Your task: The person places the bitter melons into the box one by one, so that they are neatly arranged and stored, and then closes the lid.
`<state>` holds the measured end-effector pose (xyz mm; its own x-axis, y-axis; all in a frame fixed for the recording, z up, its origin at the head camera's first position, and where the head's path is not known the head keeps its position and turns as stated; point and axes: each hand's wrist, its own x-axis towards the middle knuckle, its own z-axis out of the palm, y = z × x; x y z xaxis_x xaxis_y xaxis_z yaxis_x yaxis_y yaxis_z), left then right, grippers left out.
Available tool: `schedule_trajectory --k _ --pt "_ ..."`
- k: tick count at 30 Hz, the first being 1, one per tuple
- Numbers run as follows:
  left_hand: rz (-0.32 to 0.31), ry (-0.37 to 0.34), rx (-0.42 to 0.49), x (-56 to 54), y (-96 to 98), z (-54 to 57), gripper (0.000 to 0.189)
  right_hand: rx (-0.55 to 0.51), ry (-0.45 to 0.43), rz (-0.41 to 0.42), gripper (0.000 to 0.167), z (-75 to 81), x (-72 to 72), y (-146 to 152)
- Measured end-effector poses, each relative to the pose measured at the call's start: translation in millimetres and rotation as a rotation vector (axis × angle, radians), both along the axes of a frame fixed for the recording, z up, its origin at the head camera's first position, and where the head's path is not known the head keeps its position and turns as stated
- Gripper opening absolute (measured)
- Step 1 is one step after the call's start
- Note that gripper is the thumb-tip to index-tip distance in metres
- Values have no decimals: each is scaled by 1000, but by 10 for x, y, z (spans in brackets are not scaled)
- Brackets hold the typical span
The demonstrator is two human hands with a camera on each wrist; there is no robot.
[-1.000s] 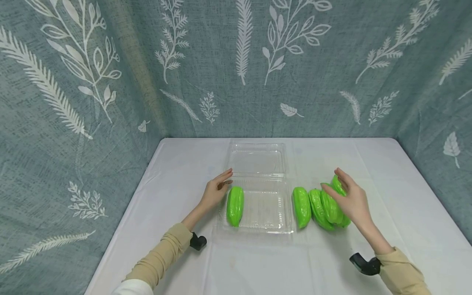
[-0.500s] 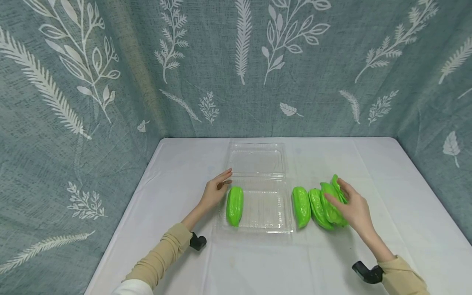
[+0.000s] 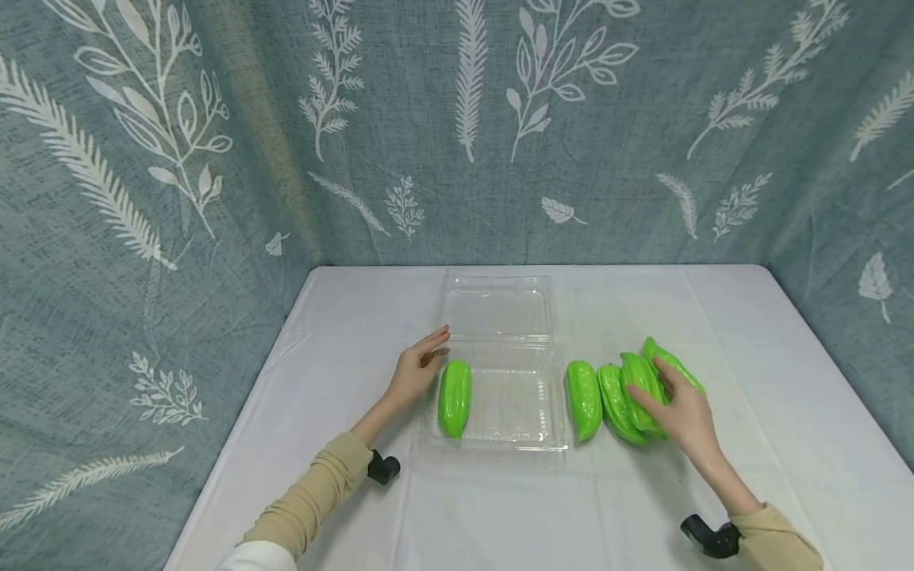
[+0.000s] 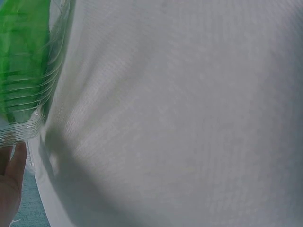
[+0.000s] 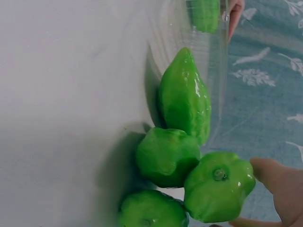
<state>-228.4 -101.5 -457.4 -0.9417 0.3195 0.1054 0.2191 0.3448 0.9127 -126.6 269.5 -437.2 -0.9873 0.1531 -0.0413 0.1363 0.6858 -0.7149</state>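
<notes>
A clear plastic clamshell container point(image 3: 550, 396) lies with its lid folded back. In its left side lies a green bitter melon point(image 3: 455, 400). My left hand point(image 3: 414, 373) rests at the container's left edge, fingers extended near the hinge; its fingertips point(image 4: 18, 156) touch a corner in the left wrist view. My right hand point(image 3: 687, 408) grips another melon point(image 5: 220, 187) between thumb and fingers, close over its neighbours. Beside it are a melon with a pointed tip point(image 5: 185, 97) near the container, a second melon point(image 5: 166, 158), and one on the far right point(image 3: 671, 361), partly hidden by the hand.
A white cloth point(image 3: 485, 507) covers the table. The open lid point(image 3: 497, 308) lies toward the back. A green leaf-patterned curtain point(image 3: 443, 198) closes off the back and sides. Black wrist devices point(image 3: 710, 537) hang below both forearms.
My right hand has lowered slightly and closed around a melon. The rightmost melon has tipped outward to the right. My left hand, the container and the melon in it have stayed put.
</notes>
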Motion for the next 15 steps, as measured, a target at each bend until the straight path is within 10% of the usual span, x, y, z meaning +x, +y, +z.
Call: schedule_trajectory --k 15 --pt "1 0 1 0 1 -1 40 5 -61 -16 79 -61 20 -23"
